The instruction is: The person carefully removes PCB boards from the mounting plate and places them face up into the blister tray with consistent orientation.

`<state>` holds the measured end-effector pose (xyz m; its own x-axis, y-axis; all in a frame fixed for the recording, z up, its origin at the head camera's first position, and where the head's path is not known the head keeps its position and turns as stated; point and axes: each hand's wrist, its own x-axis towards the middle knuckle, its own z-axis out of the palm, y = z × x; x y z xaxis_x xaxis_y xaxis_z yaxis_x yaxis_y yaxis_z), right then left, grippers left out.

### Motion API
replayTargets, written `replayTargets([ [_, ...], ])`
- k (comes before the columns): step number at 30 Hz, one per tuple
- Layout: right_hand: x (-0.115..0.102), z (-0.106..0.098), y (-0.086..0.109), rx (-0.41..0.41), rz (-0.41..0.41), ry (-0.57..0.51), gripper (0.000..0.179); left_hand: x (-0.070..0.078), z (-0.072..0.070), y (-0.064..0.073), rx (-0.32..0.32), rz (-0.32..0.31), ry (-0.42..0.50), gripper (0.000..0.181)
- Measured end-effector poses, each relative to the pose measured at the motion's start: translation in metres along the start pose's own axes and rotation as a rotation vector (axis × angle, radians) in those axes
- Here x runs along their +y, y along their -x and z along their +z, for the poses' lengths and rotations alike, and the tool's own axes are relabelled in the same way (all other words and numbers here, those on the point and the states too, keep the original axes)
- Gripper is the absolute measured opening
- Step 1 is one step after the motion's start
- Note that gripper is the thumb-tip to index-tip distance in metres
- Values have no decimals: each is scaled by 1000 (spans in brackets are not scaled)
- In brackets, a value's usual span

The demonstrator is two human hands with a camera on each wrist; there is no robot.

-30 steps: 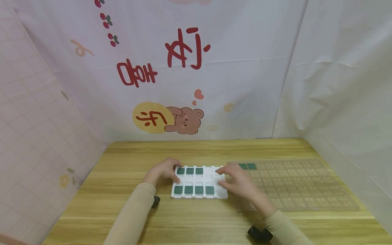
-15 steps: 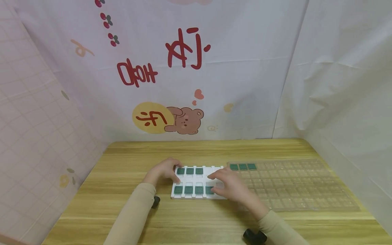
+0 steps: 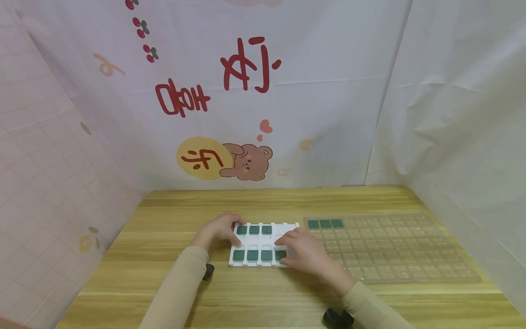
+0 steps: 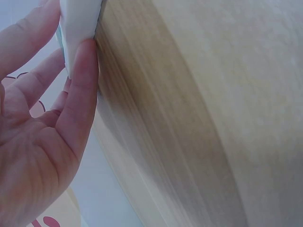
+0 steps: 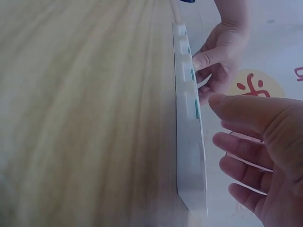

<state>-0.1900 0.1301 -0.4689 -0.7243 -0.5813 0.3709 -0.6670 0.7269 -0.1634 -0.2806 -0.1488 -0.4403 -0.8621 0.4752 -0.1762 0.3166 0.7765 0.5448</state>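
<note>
A white slotted tray (image 3: pixel 256 243) lies on the wooden table, holding green square chips in two rows: three at the back left and several along the front. My left hand (image 3: pixel 222 228) grips the tray's left end; in the left wrist view its thumb and fingers (image 4: pixel 83 90) pinch the tray's edge (image 4: pixel 78 33). Over the tray's right part is my right hand (image 3: pixel 306 253), its thumb by the rightmost front chip (image 3: pixel 280 254). In the right wrist view that hand's thumb and fingers are spread apart beside the tray (image 5: pixel 189 151), nothing between them.
A large clear compartment tray (image 3: pixel 390 249) lies flat to the right, with three green chips (image 3: pixel 325 224) in its back left corner. Black wrist-camera pieces (image 3: pixel 339 318) sit under the forearms. A printed white cloth (image 3: pixel 328 114) hangs behind the table.
My right hand has moved left over the white tray, away from the clear tray, uncovering the chips in its corner. The left hand stays on the tray's left end.
</note>
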Motion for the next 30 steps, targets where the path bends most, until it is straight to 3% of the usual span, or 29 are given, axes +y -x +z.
replayTargets([
  [12,-3,10,-2,-28,-3,110,35,1,-1,2,-5,-12,-3,57],
  [30,-7,9,-3,-13,5,152,32,1,0,0,3,-9,12,58],
])
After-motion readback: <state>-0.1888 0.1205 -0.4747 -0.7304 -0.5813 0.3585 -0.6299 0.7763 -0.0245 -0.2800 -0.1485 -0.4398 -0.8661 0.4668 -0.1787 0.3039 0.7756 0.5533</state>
